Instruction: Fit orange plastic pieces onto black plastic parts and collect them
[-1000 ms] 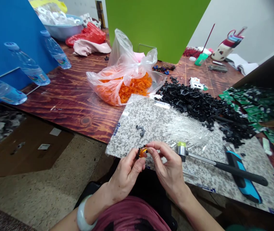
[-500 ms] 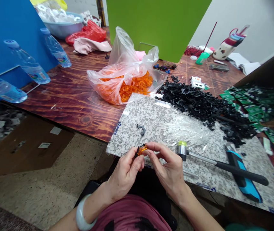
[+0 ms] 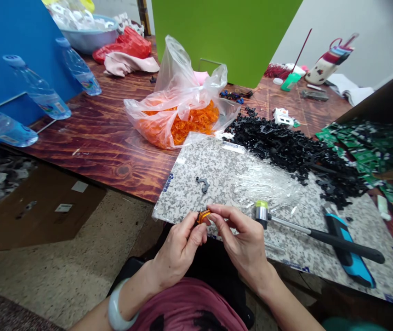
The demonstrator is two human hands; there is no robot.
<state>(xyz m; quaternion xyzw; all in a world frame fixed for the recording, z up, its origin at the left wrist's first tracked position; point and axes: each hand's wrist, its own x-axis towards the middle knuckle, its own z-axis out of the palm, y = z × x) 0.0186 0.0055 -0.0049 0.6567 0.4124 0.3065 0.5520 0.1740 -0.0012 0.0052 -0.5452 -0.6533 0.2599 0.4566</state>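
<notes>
Both of my hands are raised together over the near edge of a granite-patterned board (image 3: 185,195), pinching a small orange and black plastic part (image 3: 203,217) between their fingertips. My left hand (image 3: 180,248) grips it from the left, and my right hand (image 3: 239,241) holds the other side. Its exact shape is partly hidden by my fingers. A loose black plastic piece (image 3: 202,185) lies on the board beyond them. To the right of my right hand rests a black-handled mallet with a metal head (image 3: 262,214).
A black heap of plastic parts (image 3: 286,149) spills onto the board's far edge. Behind it are a clear bag of orange parts (image 3: 182,124) and a green and black pile (image 3: 365,151). A blue and black tool (image 3: 350,257) lies right. Water bottles (image 3: 39,94) stand left on the wooden table (image 3: 89,156).
My hands still hold the small part in nearly the same pose. The whole scene has shifted slightly in view, with no clear change to the objects.
</notes>
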